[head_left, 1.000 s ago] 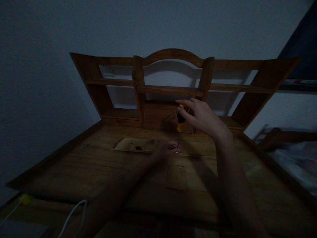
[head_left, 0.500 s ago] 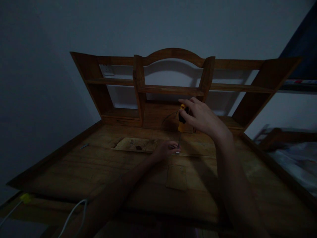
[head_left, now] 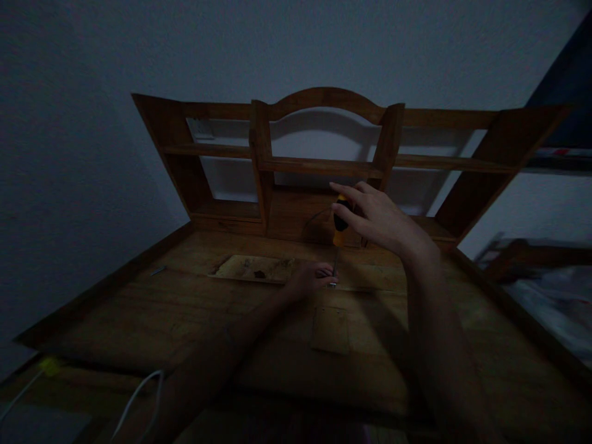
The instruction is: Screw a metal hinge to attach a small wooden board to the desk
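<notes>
A yellow-and-black screwdriver is standing nearly upright over the desktop, its shaft pointing down toward a small metal piece. The right hand is gripping the handle between thumb and partly bent fingers. The left hand is resting low, fingers curling beside the shaft's lower end; its exact hold cannot be told. Desktop is extending to both sides, the shelf unit bounding the rear. The right wrist is arching above the left.
</notes>
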Demonstrator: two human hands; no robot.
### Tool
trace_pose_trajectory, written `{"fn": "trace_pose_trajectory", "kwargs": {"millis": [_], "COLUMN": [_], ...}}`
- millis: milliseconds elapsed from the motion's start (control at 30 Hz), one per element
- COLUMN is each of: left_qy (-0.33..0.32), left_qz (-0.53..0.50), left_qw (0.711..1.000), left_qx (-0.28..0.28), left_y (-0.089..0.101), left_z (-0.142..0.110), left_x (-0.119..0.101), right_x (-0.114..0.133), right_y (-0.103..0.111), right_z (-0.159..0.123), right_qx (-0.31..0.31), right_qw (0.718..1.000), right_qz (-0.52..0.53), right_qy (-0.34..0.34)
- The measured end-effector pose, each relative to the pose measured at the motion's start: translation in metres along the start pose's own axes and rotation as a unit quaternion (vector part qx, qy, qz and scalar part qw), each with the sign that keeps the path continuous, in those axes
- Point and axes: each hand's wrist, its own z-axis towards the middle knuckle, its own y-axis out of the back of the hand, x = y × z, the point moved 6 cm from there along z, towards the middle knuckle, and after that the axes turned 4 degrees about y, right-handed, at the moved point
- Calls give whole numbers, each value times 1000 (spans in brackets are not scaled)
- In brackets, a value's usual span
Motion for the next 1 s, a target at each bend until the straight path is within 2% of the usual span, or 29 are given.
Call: {"fn": "trace_pose_trajectory", "kwargs": {"millis": [333,533,700,900,1000], "left_qy": [1,11,15,19,25], "left_qz": [-1,3,-30,-18,-12], "left_qw": [1000,1000,999,1000,1000], "left_qx": [3,-11,4,7,7], "left_y": [1,1,-1,0,1], "left_z": [-1,0,1,1,0], "left_x": [0,3,5,3,1], "right_x": [0,-1,-2,-3,0], "right_y": [0,-4,-2,-3,-3], "right_z": [2,2,0,2,2], "right_qx": [-23,-4,-3,1,8], "right_qw": [1000,1000,1000,1000,1000], "right_qz": [-5,-8,-2,-8,0], "right_qy": [7,15,9,-7,6]}}
